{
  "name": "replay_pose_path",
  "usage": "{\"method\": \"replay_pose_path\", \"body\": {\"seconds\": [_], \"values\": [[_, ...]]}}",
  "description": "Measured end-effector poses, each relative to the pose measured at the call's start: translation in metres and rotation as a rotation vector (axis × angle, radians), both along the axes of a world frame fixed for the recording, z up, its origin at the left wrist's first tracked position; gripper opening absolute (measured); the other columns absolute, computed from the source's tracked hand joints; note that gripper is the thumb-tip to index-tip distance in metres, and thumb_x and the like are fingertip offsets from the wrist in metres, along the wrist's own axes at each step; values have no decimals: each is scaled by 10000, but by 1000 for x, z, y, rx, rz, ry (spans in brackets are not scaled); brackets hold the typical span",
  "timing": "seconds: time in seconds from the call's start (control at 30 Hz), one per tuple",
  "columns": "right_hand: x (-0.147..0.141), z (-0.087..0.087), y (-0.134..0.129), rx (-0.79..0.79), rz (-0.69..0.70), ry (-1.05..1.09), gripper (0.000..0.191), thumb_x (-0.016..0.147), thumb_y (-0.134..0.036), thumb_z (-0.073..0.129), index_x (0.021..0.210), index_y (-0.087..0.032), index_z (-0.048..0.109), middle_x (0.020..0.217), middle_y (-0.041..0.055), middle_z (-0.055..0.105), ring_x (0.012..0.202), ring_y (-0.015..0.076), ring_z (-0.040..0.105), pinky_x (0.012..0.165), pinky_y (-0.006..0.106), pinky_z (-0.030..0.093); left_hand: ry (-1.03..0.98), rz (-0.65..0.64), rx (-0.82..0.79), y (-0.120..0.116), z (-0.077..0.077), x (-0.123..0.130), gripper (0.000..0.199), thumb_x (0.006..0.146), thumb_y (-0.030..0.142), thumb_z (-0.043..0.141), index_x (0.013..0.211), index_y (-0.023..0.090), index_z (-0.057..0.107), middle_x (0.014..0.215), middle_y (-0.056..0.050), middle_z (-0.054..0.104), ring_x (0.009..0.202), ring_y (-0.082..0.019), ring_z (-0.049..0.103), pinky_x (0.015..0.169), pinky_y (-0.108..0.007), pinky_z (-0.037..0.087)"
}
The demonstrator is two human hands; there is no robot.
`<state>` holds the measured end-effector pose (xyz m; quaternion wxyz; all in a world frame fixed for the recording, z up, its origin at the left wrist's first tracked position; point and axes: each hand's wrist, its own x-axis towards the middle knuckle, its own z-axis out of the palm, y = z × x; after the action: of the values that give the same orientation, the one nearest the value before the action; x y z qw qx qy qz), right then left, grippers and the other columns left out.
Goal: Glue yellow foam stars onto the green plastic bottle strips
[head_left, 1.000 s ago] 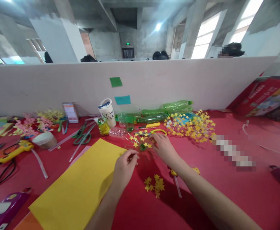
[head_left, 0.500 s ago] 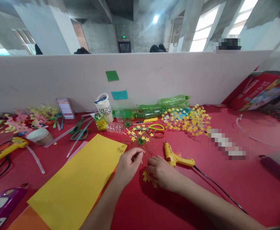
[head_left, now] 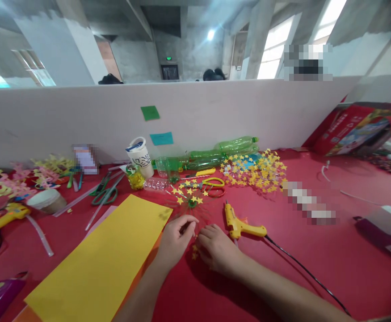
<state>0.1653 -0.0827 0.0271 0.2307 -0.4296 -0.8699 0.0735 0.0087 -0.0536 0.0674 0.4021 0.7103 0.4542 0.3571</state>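
Observation:
My left hand (head_left: pixel 178 237) is closed, thumb and fingertips pinched together just in front of a green bottle piece (head_left: pixel 192 203) that carries thin strips tipped with yellow stars (head_left: pixel 190 191). What the pinch holds is too small to make out. Facing it, my right hand (head_left: pixel 218 251) has its fingers curled down close to the table, and their tips are hidden. A few loose yellow stars (head_left: pixel 195 252) show beside and under these fingers; whether they are gripped cannot be seen. To the right of this hand lies a yellow hot glue gun (head_left: pixel 240 224) with a black cord.
Yellow card sheets (head_left: pixel 104 255) lie on the left. Behind are scissors (head_left: pixel 212 182), a yellow cutter (head_left: pixel 205 172), green plastic bottles (head_left: pixel 208 158), a white cup (head_left: pixel 140 158) and a pile of starred strips (head_left: pixel 265 172). A pale partition (head_left: pixel 81 112) closes off the back.
The camera view has shifted slightly, so the scene sits further left and lower. My right hand now covers a star that showed beneath it before. My left hand keeps its pinch.

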Motion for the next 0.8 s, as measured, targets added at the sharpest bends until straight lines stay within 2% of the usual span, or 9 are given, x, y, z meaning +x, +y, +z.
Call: {"method": "replay_pose_path", "body": {"seconds": [0.13,0.27,0.37,0.5,0.67,0.8], "values": [[12,14,2,-79,-71,280,169,691,-32,527,737,-188,483,730,1,539,702,145,470,658,258,352,44,-65,14,-3,3,1,180,814,263,470,896,186,610,723,-8,610,632,-130,532,565,-214,402],[21,25,2,-163,-109,538,176,736,-35,507,801,-197,485,755,-7,526,709,133,492,662,242,396,103,-134,10,-7,0,6,163,790,241,495,891,181,608,729,-9,615,634,-131,527,581,-221,393],[21,27,1,-163,-89,584,170,752,-41,511,809,-201,503,765,-4,521,729,139,497,680,254,406,142,-159,45,-8,-4,9,146,787,197,464,765,173,606,695,-5,603,633,-129,519,589,-225,379],[19,29,1,-152,-81,615,183,750,-28,510,814,-200,514,786,4,527,756,147,499,698,267,411,162,-184,76,-9,-8,12,159,763,137,448,715,173,595,686,1,598,643,-127,513,600,-224,366],[19,31,-1,-171,-92,650,180,749,-37,517,821,-200,530,786,2,535,754,146,509,698,266,420,131,-166,43,-12,-6,13,127,776,179,461,753,177,586,670,10,581,610,-122,493,571,-218,359],[17,33,-2,-238,-86,703,187,740,-33,510,826,-196,541,778,-3,546,737,135,521,693,256,431,99,-128,40,-11,-2,12,133,782,199,466,816,177,593,725,-6,600,660,-137,520,617,-229,383]]}}
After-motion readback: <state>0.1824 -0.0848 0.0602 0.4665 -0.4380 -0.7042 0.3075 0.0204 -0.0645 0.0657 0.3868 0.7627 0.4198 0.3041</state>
